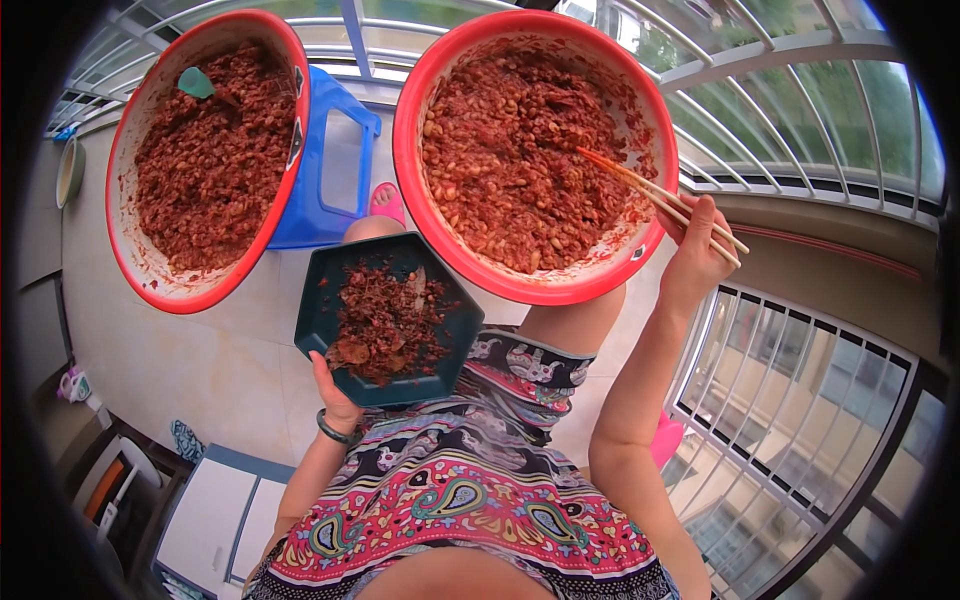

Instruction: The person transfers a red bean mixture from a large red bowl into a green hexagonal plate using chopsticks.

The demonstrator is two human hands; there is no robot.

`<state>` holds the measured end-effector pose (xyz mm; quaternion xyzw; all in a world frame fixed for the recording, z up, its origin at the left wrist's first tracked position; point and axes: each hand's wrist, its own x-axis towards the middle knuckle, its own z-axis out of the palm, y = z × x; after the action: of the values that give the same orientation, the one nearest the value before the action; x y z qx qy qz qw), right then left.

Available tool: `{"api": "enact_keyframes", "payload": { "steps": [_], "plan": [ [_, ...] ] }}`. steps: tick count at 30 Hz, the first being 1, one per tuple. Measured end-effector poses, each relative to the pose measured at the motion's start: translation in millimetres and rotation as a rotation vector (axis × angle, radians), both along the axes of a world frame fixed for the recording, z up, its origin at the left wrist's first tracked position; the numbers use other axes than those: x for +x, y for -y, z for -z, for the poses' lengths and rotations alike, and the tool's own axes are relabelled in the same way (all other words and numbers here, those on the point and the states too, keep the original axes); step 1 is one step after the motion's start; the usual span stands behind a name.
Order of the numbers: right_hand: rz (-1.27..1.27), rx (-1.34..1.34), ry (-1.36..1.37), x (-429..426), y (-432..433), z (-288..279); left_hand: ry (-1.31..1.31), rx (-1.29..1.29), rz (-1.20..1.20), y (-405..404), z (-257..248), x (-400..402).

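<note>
My left hand grips the near-left edge of a dark green hexagonal plate. On it lies a heap of dried reddish-brown spices with a few leaf pieces. My right hand holds a pair of wooden chopsticks, their reddened tips over the red-rimmed basin in front of me. That basin is filled with a chunky red mash with beans. To its left, a second red-rimmed basin contains similar mash, with a light green handle sticking out of it.
A blue plastic stool stands by the left basin. White railings line the windows ahead and to the right. At lower left is a white-and-grey cabinet. A pale pot sits on the tiled floor at far left.
</note>
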<state>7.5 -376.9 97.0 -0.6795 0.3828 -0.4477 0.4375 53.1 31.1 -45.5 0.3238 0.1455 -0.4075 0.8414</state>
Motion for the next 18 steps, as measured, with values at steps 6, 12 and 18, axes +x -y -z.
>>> {"api": "enact_keyframes", "payload": {
  "steps": [6,12,18],
  "plan": [
    [0.041,0.007,-0.039,-17,-5,5,-0.042,0.029,-0.035,-1,2,-1],
    [0.005,0.025,0.021,-13,-6,15,-0.024,0.032,-0.038,-2,5,-1],
    [-0.041,0.068,0.023,-7,-6,19,-0.018,0.078,-0.056,-2,5,-2]
  ]
}}
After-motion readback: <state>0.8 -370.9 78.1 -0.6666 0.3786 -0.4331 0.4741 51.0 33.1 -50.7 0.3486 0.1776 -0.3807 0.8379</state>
